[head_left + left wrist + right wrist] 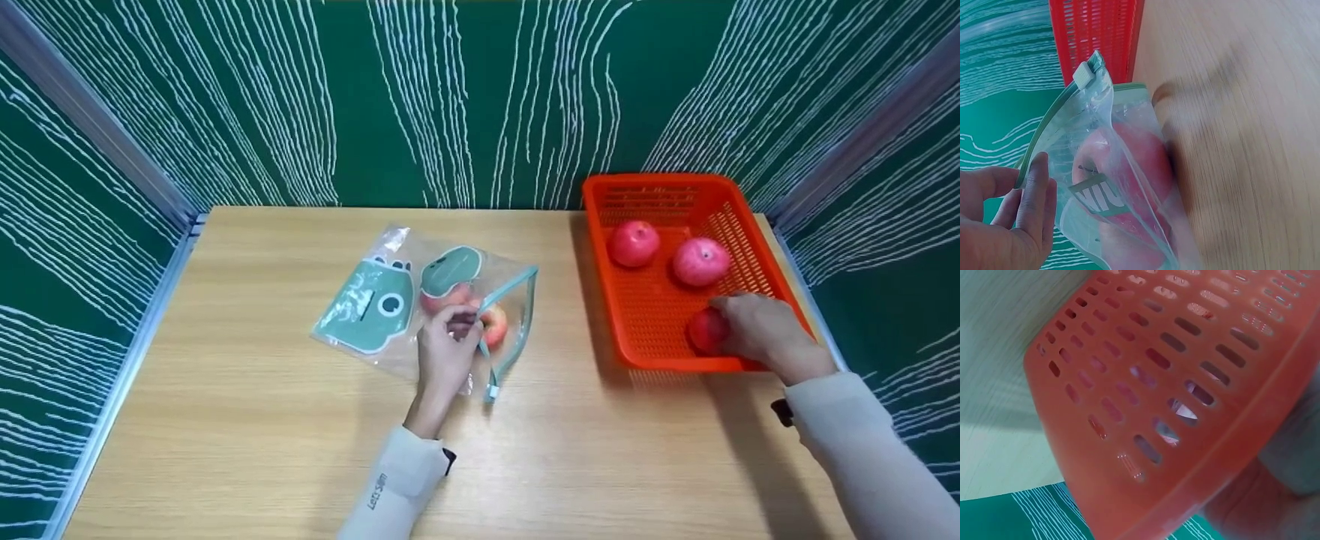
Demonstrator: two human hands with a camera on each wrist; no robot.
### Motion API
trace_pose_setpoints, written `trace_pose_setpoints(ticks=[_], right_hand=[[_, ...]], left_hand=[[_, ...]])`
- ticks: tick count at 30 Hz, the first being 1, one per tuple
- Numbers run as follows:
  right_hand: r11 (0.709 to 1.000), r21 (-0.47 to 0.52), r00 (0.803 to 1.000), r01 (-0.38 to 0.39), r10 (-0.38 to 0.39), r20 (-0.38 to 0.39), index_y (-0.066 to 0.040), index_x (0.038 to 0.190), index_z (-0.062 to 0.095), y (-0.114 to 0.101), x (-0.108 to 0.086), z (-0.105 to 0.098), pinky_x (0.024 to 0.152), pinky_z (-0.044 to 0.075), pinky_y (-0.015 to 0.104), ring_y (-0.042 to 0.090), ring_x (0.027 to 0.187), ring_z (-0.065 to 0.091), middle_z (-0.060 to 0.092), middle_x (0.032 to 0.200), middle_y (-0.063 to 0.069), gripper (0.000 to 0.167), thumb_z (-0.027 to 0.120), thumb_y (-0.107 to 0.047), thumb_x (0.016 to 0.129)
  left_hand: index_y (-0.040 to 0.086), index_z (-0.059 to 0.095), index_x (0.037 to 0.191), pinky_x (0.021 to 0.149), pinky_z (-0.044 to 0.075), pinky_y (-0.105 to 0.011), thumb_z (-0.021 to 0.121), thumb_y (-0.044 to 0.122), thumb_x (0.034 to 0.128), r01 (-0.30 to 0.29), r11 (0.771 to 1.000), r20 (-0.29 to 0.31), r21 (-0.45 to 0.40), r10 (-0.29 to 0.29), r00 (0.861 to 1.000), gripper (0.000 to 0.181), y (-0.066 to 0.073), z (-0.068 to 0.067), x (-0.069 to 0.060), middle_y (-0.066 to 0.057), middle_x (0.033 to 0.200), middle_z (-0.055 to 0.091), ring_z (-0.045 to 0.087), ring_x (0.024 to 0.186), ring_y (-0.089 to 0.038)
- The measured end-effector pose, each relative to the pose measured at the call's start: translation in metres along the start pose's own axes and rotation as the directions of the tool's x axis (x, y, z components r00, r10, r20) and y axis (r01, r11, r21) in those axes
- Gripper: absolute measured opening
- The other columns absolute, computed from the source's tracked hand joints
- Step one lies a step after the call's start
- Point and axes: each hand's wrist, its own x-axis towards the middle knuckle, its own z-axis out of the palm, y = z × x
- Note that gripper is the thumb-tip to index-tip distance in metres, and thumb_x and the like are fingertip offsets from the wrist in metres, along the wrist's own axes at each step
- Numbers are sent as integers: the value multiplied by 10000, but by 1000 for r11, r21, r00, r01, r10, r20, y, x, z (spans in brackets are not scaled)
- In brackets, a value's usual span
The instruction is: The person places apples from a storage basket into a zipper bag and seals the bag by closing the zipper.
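My left hand [448, 346] pinches the green zip edge of a clear plastic zipper bag [397, 352] that lies on the table. In the left wrist view the thumb and fingers grip that rim, and the bag mouth gapes beside a white slider [1083, 75]. Two red apples [1148, 163] are inside the bag. My right hand [761, 330] reaches into the orange plastic basket [626, 349], its fingers around a red apple [706, 331] near the front corner. The basket wall [1112, 382] hides most of that hand in the right wrist view.
Two more apples, one at the left [634, 244] and one at the right [701, 262], sit farther back in the basket. Green panels with white wavy lines [487, 105] enclose the wooden table [247, 420] at the back and both sides.
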Motion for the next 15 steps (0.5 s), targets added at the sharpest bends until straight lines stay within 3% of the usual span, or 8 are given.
trace_pose_setpoints(ticks=[8,15], right_hand=[[997,-77,999,19,-21,-32,48,1272,672,-7,0,-6,841,606,640,426,892,650,717,1007,253,648,972,-80,712],[989,-137,996,46,-56,-73,59,1401,607,-18,-1,-10,982,485,752,557,1171,555,657,1266,348,849,999,-104,666]], left_hand=[[-33,746,1048,809,613,-407,742,-82,872,-3,1000,3,-9,3,1000,183,-2,0,0,-157,983,761,737,884,-280],[-33,745,1054,830,617,-434,737,-82,876,10,1000,12,-13,-10,1000,184,-2,0,0,-154,989,760,737,889,-271]])
